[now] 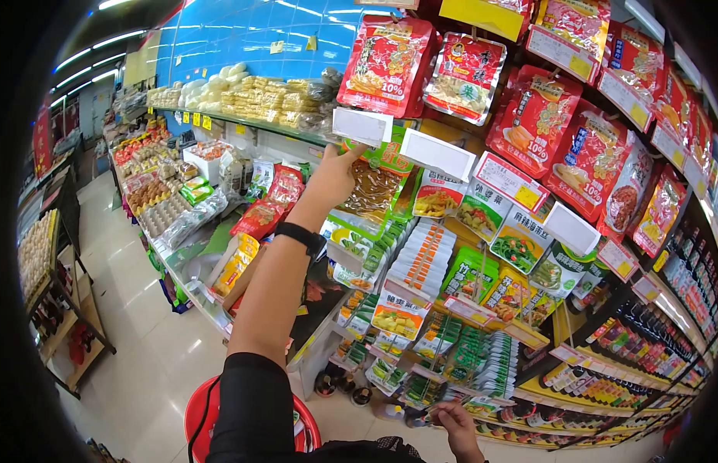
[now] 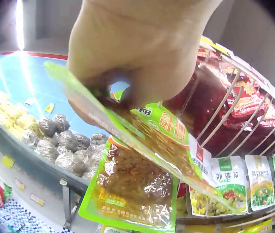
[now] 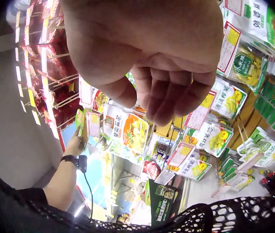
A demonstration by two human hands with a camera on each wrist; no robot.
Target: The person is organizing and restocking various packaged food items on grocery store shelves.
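My left hand (image 1: 333, 183) is raised to the hanging rack and pinches a green-edged food packet (image 1: 376, 187) near its top. Brown shredded food shows through the packet's clear front. In the left wrist view, the left hand (image 2: 132, 58) covers the packet's upper part, and the held packet (image 2: 152, 141) is tilted. A similar packet (image 2: 132, 187) hangs just behind it. Low at the front, my right hand (image 1: 455, 428) hangs with loosely curled fingers. The right wrist view shows nothing in the right hand (image 3: 147, 58).
Red food pouches (image 1: 529, 123) hang above and right, with white price tags (image 1: 436, 153) projecting in front. Further pickle packets (image 1: 421, 258) fill the lower hooks. Left stands a shelf of bagged goods (image 1: 259, 96) above egg trays (image 1: 155, 201). A red basket (image 1: 195, 409) is beside my left arm.
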